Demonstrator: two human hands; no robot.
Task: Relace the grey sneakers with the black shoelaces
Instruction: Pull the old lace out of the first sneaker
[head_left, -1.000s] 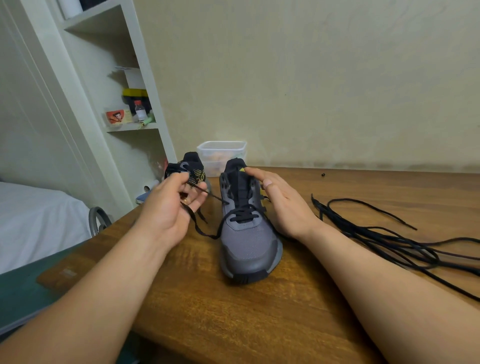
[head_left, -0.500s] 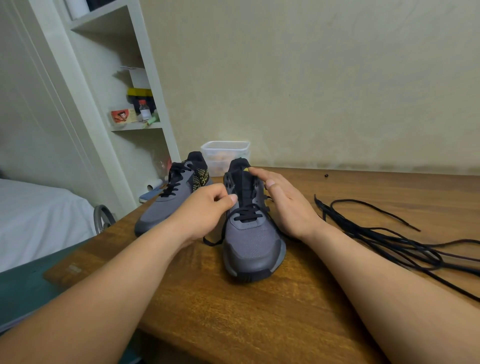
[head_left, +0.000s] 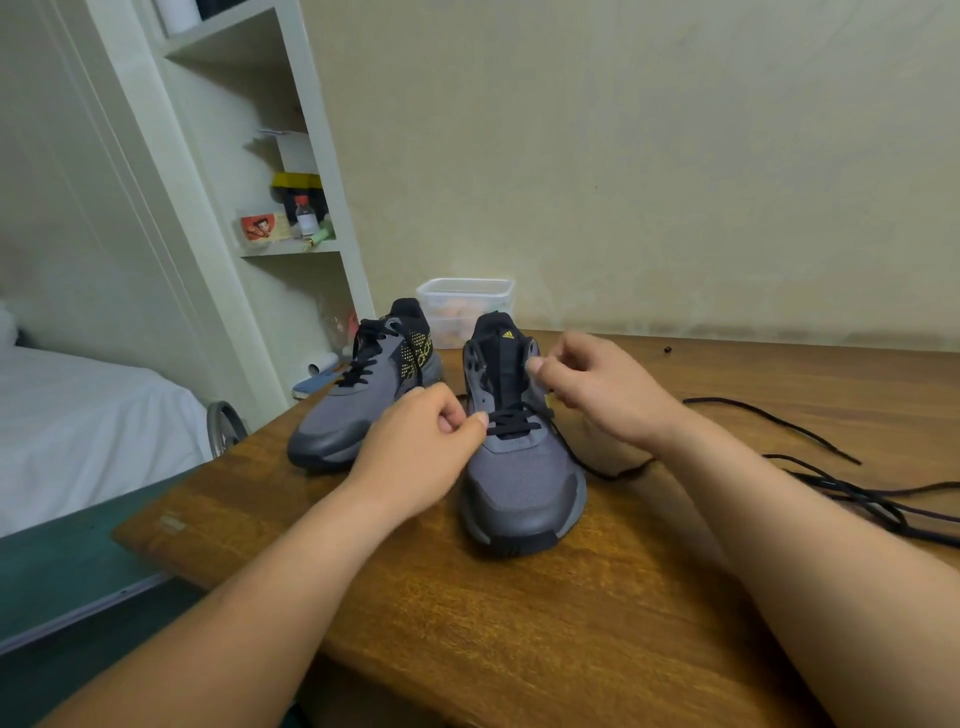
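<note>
while i watch the head view from my end, both hands are at one shoe. the left hand (head_left: 421, 447) is curled, with thumb and forefinger pinching the black shoelace (head_left: 511, 423) where it crosses low on the grey sneaker (head_left: 519, 478). that sneaker stands upright on the wooden surface (head_left: 519, 623) between the two hands, toe toward me and tongue up. only its lower eyelets are laced. the right hand (head_left: 597, 389) hovers at the upper eyelets on the far side of the shoe, fingers curled and thumb pointing at the tongue. i cannot tell whether it grips the lace or nothing at all. one strand of the lace runs out from under that hand and lies on the surface just below its wrist.

beyond the left hand, a second sneaker (head_left: 353, 415) sits fully laced, angled away from the first. to the outside of the right forearm, a tangle of loose laces (head_left: 857, 493) spreads across the surface. past both hands, against the wall, stands a clear plastic container (head_left: 465, 296). off to the left of the left arm are a white shelf (head_left: 291, 249) and a bed (head_left: 78, 415).
</note>
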